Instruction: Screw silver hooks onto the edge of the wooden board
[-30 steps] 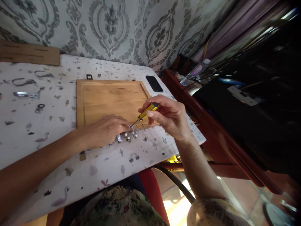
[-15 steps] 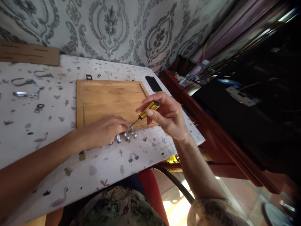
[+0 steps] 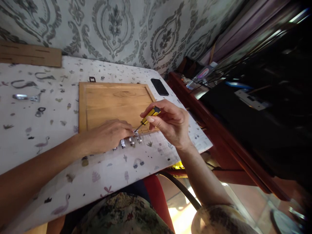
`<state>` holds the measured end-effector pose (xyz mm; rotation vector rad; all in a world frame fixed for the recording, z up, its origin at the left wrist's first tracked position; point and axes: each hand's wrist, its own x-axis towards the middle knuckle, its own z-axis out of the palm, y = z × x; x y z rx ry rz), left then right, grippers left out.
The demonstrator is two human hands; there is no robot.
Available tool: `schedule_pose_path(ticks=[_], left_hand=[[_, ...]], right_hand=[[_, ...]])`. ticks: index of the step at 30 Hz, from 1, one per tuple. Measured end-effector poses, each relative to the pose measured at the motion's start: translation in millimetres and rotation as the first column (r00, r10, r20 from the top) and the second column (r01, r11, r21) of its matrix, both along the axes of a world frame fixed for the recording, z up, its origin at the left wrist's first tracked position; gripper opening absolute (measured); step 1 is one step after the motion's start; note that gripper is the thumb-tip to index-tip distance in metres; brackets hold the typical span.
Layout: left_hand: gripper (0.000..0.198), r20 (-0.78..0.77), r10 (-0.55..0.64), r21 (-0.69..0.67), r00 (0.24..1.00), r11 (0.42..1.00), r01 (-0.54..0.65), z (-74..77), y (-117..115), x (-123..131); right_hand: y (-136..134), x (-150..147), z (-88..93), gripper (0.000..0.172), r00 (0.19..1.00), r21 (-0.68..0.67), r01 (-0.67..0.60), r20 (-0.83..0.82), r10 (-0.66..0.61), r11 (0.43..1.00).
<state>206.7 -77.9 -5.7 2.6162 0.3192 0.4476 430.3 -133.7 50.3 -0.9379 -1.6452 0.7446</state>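
Note:
A yellow and black screwdriver is gripped in my right hand, slanting down to the left. Its tip meets a small shiny metal fitting at the near edge of a framed wooden panel. My left hand lies over that same edge, its fingertips pressed together beside the screwdriver tip. What those fingers pinch is hidden. Several similar metal pieces stick out from the edge under and beside my left hand.
On the patterned tablecloth, a phone lies beyond the panel. To the left are a metal handle-like piece, dark curved pieces and a cardboard piece. A dark red wooden cabinet with a bottle stands at the right.
My right hand has shifted slightly down and left, its fingers drawing closer round the screwdriver handle. The left hand and the panel stay in place.

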Motion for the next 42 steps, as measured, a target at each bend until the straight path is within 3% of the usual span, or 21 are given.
schedule_pose_path(ticks=[11, 22, 30, 36, 39, 42], left_hand=[[0.041, -0.031, 0.017, 0.041, 0.999, 0.999, -0.016, 2.0, -0.6, 1.1], [0.029, -0.046, 0.01, 0.046, 0.999, 0.999, -0.008, 5.9, -1.7, 1.6], [0.038, -0.052, 0.01, 0.037, 0.999, 0.999, -0.008, 2.1, 0.3, 0.6], [0.027, -0.057, 0.026, 0.023, 0.998, 0.999, -0.024, 6.4, -2.8, 2.3], [0.022, -0.026, 0.02, 0.017, 0.999, 1.0, -0.02, 6.5, -3.6, 2.9], [0.024, -0.02, 0.009, 0.037, 1.0, 0.999, -0.009, 5.9, -3.4, 3.1]], right_hand=[[2.3, 13.6, 3.9, 0.028, 0.989, -0.065, -0.149, -0.014, 0.149, 0.987], [3.8, -0.5, -2.5, 0.04, 0.997, 0.02, 0.081, 0.019, -0.081, 0.997], [4.1, 8.7, 4.1, 0.028, 0.997, -0.059, -0.056, -0.047, 0.053, 0.997], [5.5, 15.8, 6.2, 0.031, 0.977, -0.089, -0.213, -0.02, 0.212, 0.973], [4.8, 15.1, 6.6, 0.022, 0.986, -0.081, -0.168, -0.027, 0.166, 0.983], [3.8, 11.4, 4.6, 0.025, 0.999, -0.049, -0.04, -0.008, 0.04, 0.998]])
